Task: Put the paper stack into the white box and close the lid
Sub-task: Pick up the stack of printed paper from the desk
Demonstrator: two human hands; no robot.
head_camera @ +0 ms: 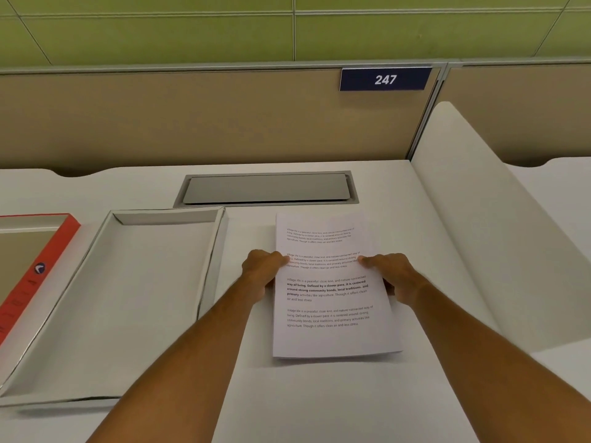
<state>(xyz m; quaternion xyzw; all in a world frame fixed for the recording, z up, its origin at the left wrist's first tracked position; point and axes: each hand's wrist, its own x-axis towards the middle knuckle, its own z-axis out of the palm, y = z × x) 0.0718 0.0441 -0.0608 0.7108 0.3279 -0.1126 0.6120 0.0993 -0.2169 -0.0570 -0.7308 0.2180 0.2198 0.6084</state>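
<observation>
Paper stack (pixel 332 302), printed, pinched at both long edges by left hand (pixel 260 270) and right hand (pixel 395 276), each grip holding it; white box (pixel 128 298) open, left of the grip.

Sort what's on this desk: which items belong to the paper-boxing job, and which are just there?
Job items:
- printed white paper stack, held by left hand and right hand
- open shallow white cardboard box
- red-edged lid

Bystanders:
- grey metal cable hatch
- blue "247" sign
</observation>
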